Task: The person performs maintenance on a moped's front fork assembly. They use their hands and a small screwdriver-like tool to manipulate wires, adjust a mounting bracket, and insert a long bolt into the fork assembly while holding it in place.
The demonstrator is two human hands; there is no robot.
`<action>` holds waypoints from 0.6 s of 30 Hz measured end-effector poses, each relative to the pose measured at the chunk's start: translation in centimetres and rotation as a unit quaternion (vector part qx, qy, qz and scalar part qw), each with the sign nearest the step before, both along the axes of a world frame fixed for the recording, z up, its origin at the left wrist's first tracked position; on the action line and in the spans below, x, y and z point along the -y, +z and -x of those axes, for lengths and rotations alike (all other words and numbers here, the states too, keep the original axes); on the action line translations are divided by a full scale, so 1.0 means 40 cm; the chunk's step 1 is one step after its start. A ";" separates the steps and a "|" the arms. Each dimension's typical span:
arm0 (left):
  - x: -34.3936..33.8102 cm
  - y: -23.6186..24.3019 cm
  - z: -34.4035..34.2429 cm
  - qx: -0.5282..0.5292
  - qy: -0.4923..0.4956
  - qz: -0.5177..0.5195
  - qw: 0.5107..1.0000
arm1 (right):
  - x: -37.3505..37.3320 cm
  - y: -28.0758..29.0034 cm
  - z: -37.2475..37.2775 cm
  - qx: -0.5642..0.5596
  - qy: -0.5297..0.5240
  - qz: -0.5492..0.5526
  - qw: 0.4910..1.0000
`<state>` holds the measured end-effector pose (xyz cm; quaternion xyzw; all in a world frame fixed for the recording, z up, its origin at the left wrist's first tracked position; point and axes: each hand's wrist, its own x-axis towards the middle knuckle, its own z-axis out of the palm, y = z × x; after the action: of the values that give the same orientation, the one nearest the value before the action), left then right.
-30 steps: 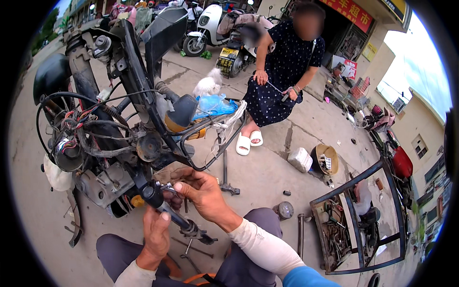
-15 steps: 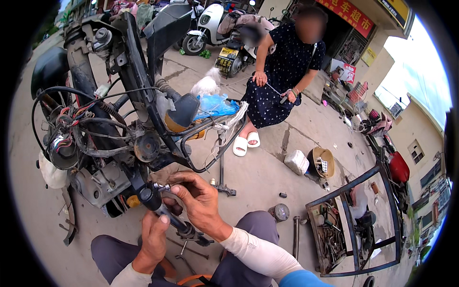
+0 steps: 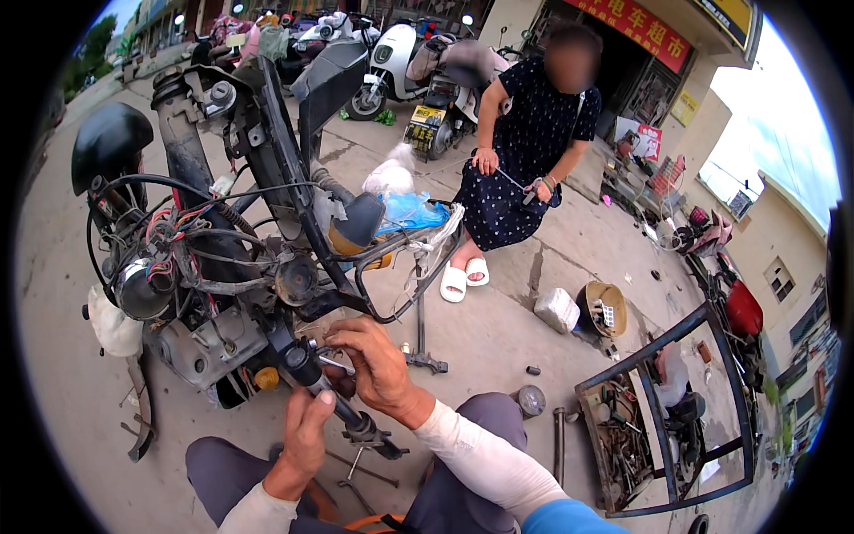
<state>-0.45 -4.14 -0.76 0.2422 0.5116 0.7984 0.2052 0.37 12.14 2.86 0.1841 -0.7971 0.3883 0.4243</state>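
My left hand (image 3: 304, 436) is wrapped round the lower part of a dark fork tube (image 3: 354, 418) that slants down from a stripped scooter frame (image 3: 218, 258). At the tube's upper end sits a round black collar (image 3: 300, 358). Just right of the collar, my right hand (image 3: 382, 369) has its fingers bent round a slim shiny metal tool (image 3: 334, 363), whose kind is partly hidden by the fingers. The tool's tip lies close to the collar. Tangled wires (image 3: 169, 240) hang from the frame above and to the left.
Facing me, a person in a dark dress (image 3: 534, 151) holds a thin metal rod. A metal frame box (image 3: 614, 445) with many tools stands at right. A basin (image 3: 603, 307), a white block (image 3: 555, 311), a can (image 3: 531, 400) and a steel bar (image 3: 559, 445) lie on the ground.
The view has shifted, so the scooter frame and my hands appear slightly lower and to the right. My right fingers have turned with the metal tool; my left hand keeps its grip.
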 end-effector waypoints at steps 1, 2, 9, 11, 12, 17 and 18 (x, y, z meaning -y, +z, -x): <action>-0.003 0.001 -0.002 -0.003 0.002 -0.002 1.000 | -0.004 -0.004 0.003 -0.001 0.007 0.013 1.000; -0.005 0.005 -0.004 -0.001 0.001 0.001 1.000 | -0.007 -0.007 0.003 -0.003 0.014 0.027 1.000; -0.012 0.008 -0.006 -0.016 -0.008 0.010 1.000 | -0.015 0.017 -0.038 0.114 0.011 0.060 0.992; -0.009 0.009 -0.004 -0.026 -0.006 0.015 1.000 | -0.008 0.028 -0.044 0.155 0.017 0.088 0.984; -0.005 0.011 -0.001 -0.031 -0.004 0.017 0.999 | -0.005 0.035 -0.044 0.171 0.025 0.101 0.980; -0.002 0.013 0.002 -0.011 -0.015 0.012 1.000 | -0.005 0.042 -0.044 0.258 0.100 0.253 0.927; -0.020 0.016 0.003 -0.008 -0.026 0.027 0.999 | -0.023 0.037 -0.051 0.266 0.117 0.303 0.907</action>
<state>-0.57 -3.33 -0.12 0.2559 0.5279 0.7771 0.2281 2.40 13.05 4.35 0.0286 -0.6970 0.6927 0.1831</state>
